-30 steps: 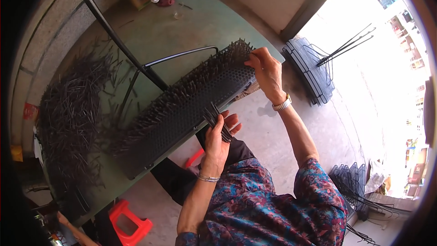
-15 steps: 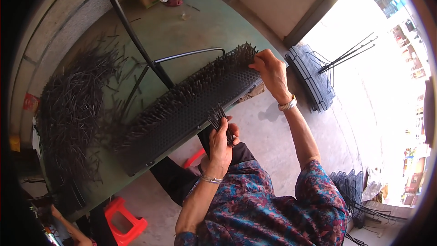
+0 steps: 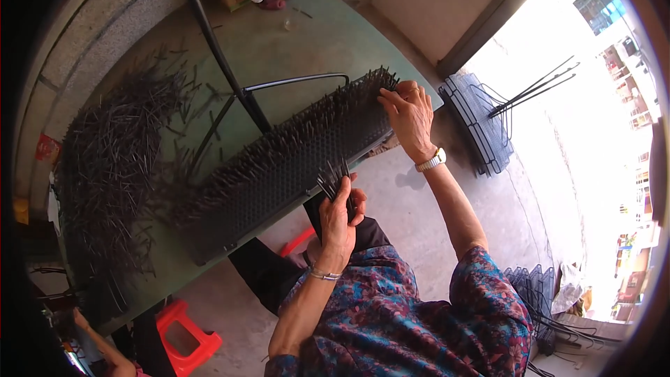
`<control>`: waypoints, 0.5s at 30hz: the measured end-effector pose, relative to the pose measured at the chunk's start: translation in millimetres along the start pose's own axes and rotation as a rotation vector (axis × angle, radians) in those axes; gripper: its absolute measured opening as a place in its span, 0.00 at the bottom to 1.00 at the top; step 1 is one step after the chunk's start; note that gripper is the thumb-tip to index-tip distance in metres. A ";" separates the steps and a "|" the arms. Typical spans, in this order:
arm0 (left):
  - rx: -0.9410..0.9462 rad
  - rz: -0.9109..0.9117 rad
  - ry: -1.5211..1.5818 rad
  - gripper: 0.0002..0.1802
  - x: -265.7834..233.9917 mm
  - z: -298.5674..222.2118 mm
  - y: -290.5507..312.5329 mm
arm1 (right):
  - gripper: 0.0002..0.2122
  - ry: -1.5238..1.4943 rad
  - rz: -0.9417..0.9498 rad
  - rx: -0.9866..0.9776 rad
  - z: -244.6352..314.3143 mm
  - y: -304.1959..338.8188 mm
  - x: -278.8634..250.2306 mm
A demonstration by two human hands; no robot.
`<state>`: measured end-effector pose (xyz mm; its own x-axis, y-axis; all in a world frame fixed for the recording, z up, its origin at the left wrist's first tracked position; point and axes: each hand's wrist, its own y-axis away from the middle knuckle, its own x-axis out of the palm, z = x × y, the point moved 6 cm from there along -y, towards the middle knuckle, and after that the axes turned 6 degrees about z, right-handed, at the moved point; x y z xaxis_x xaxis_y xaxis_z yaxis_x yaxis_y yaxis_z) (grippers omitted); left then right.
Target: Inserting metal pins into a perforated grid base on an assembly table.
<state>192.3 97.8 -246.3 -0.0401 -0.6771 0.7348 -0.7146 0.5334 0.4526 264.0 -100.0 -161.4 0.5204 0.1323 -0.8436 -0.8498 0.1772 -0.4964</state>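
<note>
A long black perforated board (image 3: 279, 187) lies slantwise along the near edge of the table, many thin dark sticks (image 3: 307, 122) standing up in its far rows. The near rows of holes are bare. My left hand (image 3: 340, 218) is closed around a small bundle of similar dark sticks (image 3: 333, 179), in front of the board's near edge. At the board's right end, my right hand (image 3: 410, 120) has its thumb and fingers pinched together beside the standing sticks. Whatever is between those fingertips is too small to make out.
A big heap of loose dark sticks (image 3: 112, 157) covers the left of the green table (image 3: 328, 28). A black metal pole (image 3: 218, 49) rises behind the board. Wire racks (image 3: 478, 122) stand on the floor at right. Red stool (image 3: 185, 338) and another person's arm (image 3: 105, 345) are lower left.
My right hand has shifted slightly left and down along the board's end, its wrist turning. My left hand keeps hold of its bundle in nearly the same place.
</note>
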 end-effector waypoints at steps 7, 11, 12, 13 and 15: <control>0.044 -0.019 -0.042 0.19 1.1 -1.9 0.8 | 0.15 -0.477 0.240 0.110 29.3 27.7 -12.7; 0.061 0.016 -0.106 0.18 7.4 -4.0 3.0 | 0.12 -0.728 0.712 0.032 60.2 48.4 -3.0; 0.059 0.018 -0.107 0.18 9.7 -4.1 4.3 | 0.12 -0.727 0.710 0.034 57.9 51.0 -2.6; 0.044 0.019 -0.119 0.17 12.0 -3.5 6.0 | 0.12 -0.810 0.743 0.091 55.2 54.2 -1.2; 0.032 0.017 -0.131 0.16 10.6 -2.5 5.8 | 0.10 -0.898 0.787 0.208 51.3 54.1 -1.3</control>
<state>189.5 95.0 -234.6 -0.1419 -0.7297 0.6689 -0.7348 0.5304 0.4228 221.7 -40.5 -176.7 -0.1901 0.8890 -0.4166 -0.9731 -0.1142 0.2003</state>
